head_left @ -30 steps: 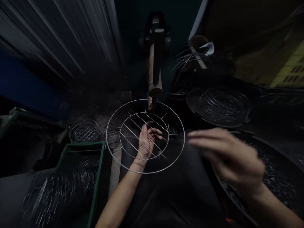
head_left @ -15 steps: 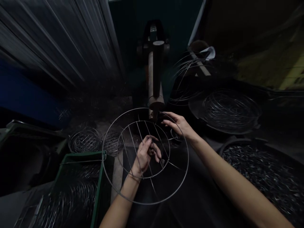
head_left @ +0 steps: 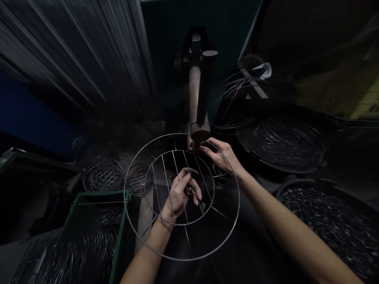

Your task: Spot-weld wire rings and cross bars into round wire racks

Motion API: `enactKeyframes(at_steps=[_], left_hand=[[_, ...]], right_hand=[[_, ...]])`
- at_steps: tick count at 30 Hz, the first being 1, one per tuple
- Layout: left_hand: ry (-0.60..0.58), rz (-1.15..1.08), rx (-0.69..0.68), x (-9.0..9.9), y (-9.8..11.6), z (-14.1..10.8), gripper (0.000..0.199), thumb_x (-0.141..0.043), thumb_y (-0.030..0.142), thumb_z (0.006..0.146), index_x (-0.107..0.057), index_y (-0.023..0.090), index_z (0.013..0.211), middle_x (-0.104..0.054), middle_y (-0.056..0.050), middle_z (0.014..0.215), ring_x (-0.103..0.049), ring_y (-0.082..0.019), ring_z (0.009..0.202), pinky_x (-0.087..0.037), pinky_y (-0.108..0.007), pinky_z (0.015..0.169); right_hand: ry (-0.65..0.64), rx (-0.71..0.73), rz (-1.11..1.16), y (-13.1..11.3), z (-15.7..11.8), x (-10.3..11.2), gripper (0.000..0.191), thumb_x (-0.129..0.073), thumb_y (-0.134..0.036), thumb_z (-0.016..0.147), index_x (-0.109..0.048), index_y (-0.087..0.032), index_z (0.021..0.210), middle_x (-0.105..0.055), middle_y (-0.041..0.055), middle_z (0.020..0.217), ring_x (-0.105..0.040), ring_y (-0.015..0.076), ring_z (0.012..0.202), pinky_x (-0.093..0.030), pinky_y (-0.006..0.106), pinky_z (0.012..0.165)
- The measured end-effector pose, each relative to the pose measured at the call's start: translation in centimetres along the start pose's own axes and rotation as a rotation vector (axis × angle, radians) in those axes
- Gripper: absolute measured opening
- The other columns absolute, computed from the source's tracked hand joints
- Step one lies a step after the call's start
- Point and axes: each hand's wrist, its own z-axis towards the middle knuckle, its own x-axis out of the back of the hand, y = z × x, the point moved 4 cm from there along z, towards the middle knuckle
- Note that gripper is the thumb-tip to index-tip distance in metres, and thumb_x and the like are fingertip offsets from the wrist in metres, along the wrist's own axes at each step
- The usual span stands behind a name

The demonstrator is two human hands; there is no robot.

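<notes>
A round wire rack [head_left: 202,258], with an outer ring, a smaller inner ring and several parallel bars, lies tilted under a metal spot-welding electrode [head_left: 200,128]. My left hand [head_left: 182,191] is among the inner bars, fingers curled and closed round the wire; part of its grip is hidden in shadow. At the far side of the outer ring my right hand [head_left: 222,156] pinches the rim with thumb and forefinger, right beside the electrode tip. Whether a smaller piece is also in that pinch I cannot tell.
A green crate [head_left: 122,232] of wire pieces stands at left, with round wire grids [head_left: 103,175] behind it. At right are a basin of wire rings [head_left: 287,144] and a tub of short metal bits [head_left: 328,228]. Loose wires [head_left: 233,88] jut out beside the machine.
My right hand's fingers have closed in toward the electrode tip from a looser, more spread pose. The rack has shifted slightly; my left hand keeps nearly the same place. The view has moved a little.
</notes>
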Motion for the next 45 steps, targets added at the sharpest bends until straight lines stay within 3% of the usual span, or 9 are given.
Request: enactKeyframes(at_steps=[17,22,24,27,30,32,36,40,45], left_hand=[[0.006,-0.019,-0.018,0.0,0.2,0.5,0.024,-0.041,0.036,0.088,-0.048,0.015,0.096,-0.059,0.0,0.049,-0.048,-0.009,0.033,-0.034,-0.015,0.035],[0.003,-0.029,0.014,-0.1,1.0,0.4,0.025,-0.043,0.038,0.088,-0.049,0.015,0.095,-0.059,0.0,0.05,-0.049,-0.008,0.034,-0.031,-0.014,0.034],[-0.007,-0.088,0.059,0.2,1.4,0.7,0.03,-0.045,0.043,0.086,-0.051,0.016,0.097,-0.06,-0.001,0.057,-0.049,-0.007,0.038,-0.032,-0.013,0.035],[0.006,-0.108,0.097,0.8,1.9,1.3,0.029,-0.052,0.042,0.082,-0.053,0.015,0.092,-0.06,-0.001,0.062,-0.046,-0.004,0.04,-0.034,-0.012,0.038],[0.053,-0.014,0.052,0.8,1.8,1.3,0.023,-0.055,0.037,0.08,-0.049,0.015,0.086,-0.057,0.002,0.058,-0.042,-0.002,0.038,-0.031,-0.011,0.037],[0.111,0.004,-0.024,0.3,1.2,1.0,0.023,-0.054,0.038,0.081,-0.046,0.018,0.086,-0.057,0.003,0.058,-0.041,-0.003,0.037,-0.029,-0.012,0.035],[0.25,-0.021,-0.22,-0.6,0.2,0.2,0.025,-0.051,0.043,0.082,-0.039,0.021,0.086,-0.057,0.005,0.062,-0.046,-0.006,0.039,-0.034,-0.014,0.035],[0.285,-0.028,-0.281,-0.7,0.7,0.6,0.024,-0.05,0.043,0.083,-0.037,0.022,0.085,-0.056,0.005,0.063,-0.05,-0.007,0.042,-0.039,-0.016,0.038],[0.344,-0.058,-0.319,0.3,1.7,1.3,0.02,-0.047,0.039,0.084,-0.036,0.022,0.086,-0.056,0.005,0.064,-0.051,-0.008,0.041,-0.04,-0.017,0.039]], right_hand=[[0.004,0.037,0.006,0.6,1.1,-0.6,0.021,-0.057,-0.037,0.078,-0.066,-0.02,0.086,-0.067,0.0009,0.081,-0.061,0.0175,0.077,-0.047,0.027,0.069],[0.001,-0.041,0.111,1.3,1.5,-0.9,0.023,-0.059,-0.039,0.077,-0.066,-0.02,0.088,-0.067,0.0003,0.081,-0.061,0.0159,0.076,-0.049,0.027,0.072],[0.01,-0.075,0.161,1.5,0.5,0.3,0.028,-0.059,-0.04,0.077,-0.064,-0.02,0.096,-0.067,0.0015,0.085,-0.062,0.0155,0.076,-0.05,0.029,0.073],[-0.021,-0.109,0.16,1.0,-3.2,2.9,0.036,-0.058,-0.038,0.079,-0.06,-0.019,0.109,-0.066,0.0054,0.097,-0.063,0.0168,0.081,-0.051,0.033,0.077],[-0.145,-0.152,0.157,0.0,-7.3,4.0,0.044,-0.06,-0.035,0.078,-0.055,-0.021,0.119,-0.065,0.0068,0.108,-0.063,0.0195,0.092,-0.051,0.037,0.084],[-0.085,-0.186,0.138,-0.2,-8.4,4.0,0.039,-0.058,-0.036,0.08,-0.058,-0.021,0.116,-0.067,0.0062,0.104,-0.064,0.0196,0.088,-0.052,0.037,0.081],[0.105,-0.142,0.083,0.1,-6.2,2.5,0.028,-0.054,-0.039,0.081,-0.069,-0.019,0.094,-0.07,0.0053,0.089,-0.065,0.0192,0.081,-0.051,0.032,0.076],[0.119,-0.081,0.098,0.2,-2.7,1.1,0.028,-0.055,-0.04,0.081,-0.068,-0.02,0.095,-0.07,0.004,0.088,-0.064,0.019,0.081,-0.05,0.031,0.074],[0.092,-0.022,-0.006,-0.6,-1.0,0.3,0.024,-0.054,-0.038,0.081,-0.068,-0.02,0.091,-0.07,0.003,0.085,-0.064,0.0182,0.077,-0.049,0.028,0.07]])
